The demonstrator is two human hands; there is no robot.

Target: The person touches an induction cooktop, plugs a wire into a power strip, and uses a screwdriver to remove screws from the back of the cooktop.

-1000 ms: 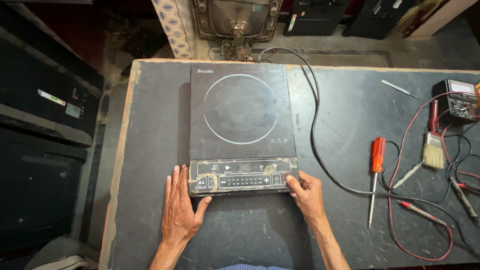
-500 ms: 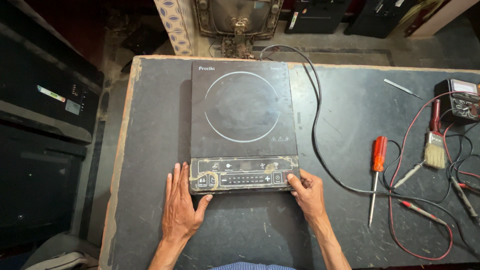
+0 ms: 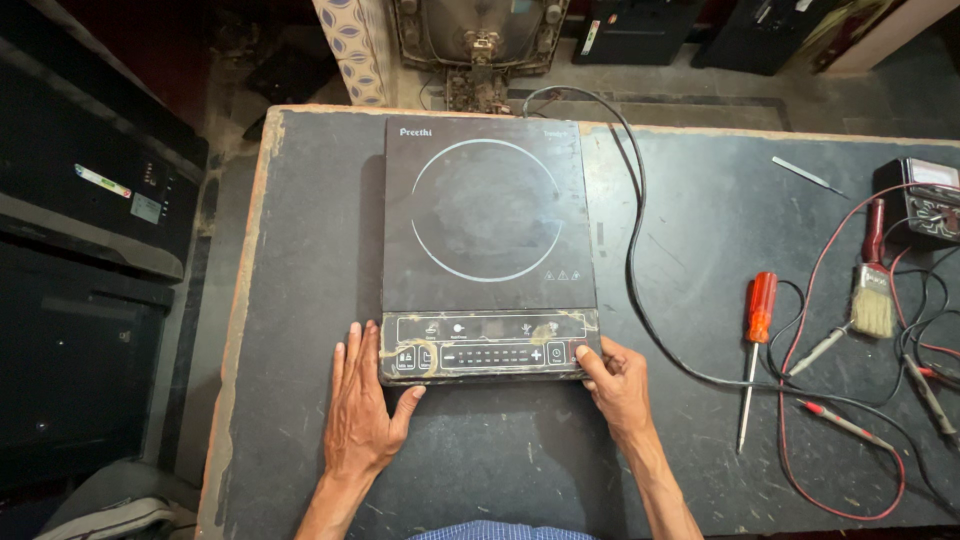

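**Two bare hands at the near corners of an induction cooktop on a dark surface**

Seen from above, a black induction cooktop [image 3: 487, 245] lies flat on a dark, scuffed surface [image 3: 300, 250], left of centre, its long sides running away from the person; a thin white ring marks the cooking zone on the glass, and a worn control strip with small buttons runs along the near edge.

The left hand [image 3: 362, 410] lies palm down on the surface at the near left corner of the cooktop; its fingers [image 3: 352, 352] are straight and slightly spread, lying alongside the left end of the control strip, while the thumb reaches toward the front edge; it grips nothing.

The right hand [image 3: 620, 385] sits at the near right corner; its fingers are curled and close together against the corner, the thumb on the top edge of the control strip; whether the fingertips hook under the casing cannot be told.

A black power cord [image 3: 634, 230] leaves the far right corner of the cooktop and curves down the surface toward the right; well apart from the hands, on the right, lie a screwdriver with a red handle [image 3: 755, 345], a small paintbrush [image 3: 873, 290], red and black test leads [image 3: 850, 420] in loose loops, and a multimeter [image 3: 925, 200] at the right edge; a thin metal strip [image 3: 808, 175] lies near the far edge.

Left of the surface stands a dark appliance [image 3: 90, 230] with a small display panel.
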